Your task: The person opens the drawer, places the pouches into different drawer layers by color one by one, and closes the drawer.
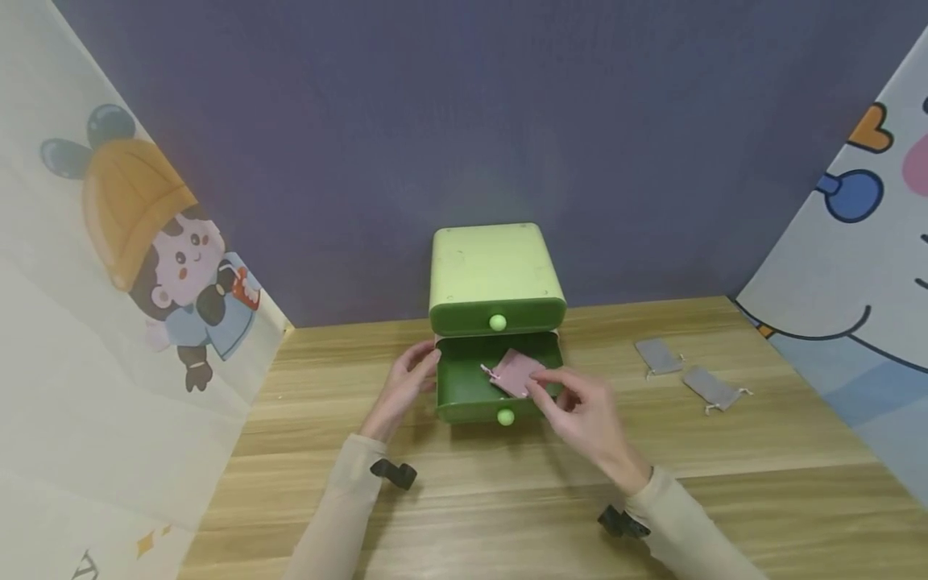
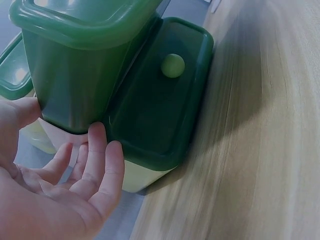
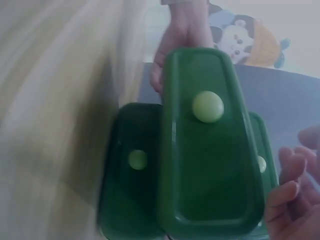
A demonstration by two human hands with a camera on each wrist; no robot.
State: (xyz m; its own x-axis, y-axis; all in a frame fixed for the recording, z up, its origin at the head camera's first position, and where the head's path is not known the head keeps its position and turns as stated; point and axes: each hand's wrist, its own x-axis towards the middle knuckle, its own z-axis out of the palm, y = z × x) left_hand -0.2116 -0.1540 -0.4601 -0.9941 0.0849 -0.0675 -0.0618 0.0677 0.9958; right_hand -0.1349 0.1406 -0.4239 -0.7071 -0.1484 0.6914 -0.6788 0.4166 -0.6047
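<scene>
A small pink drawstring pouch [image 1: 516, 372] is pinched between the thumb and forefinger of my right hand [image 1: 589, 412], over the pulled-out green drawer [image 1: 464, 385]. The pouch's pale cord trails to the left, and something dark shows just beneath it. My left hand [image 1: 408, 383] rests at the drawer's left side. In the left wrist view, its thumb is at one edge of the drawer's side wall [image 2: 72, 85] and its loosely extended fingers [image 2: 107, 170] reach the other edge. The right wrist view shows the drawer's front and round knob [image 3: 208, 107], with right-hand fingers beside it; the pouch is hidden there.
The drawer belongs to a pale green cabinet [image 1: 493, 262] against a dark wall. A closed top drawer [image 1: 464, 317] is above it and a closed bottom drawer [image 2: 150, 110] below. Two grey drawstring pouches [image 1: 658, 356] lie on the wooden table [image 1: 464, 524] to the right.
</scene>
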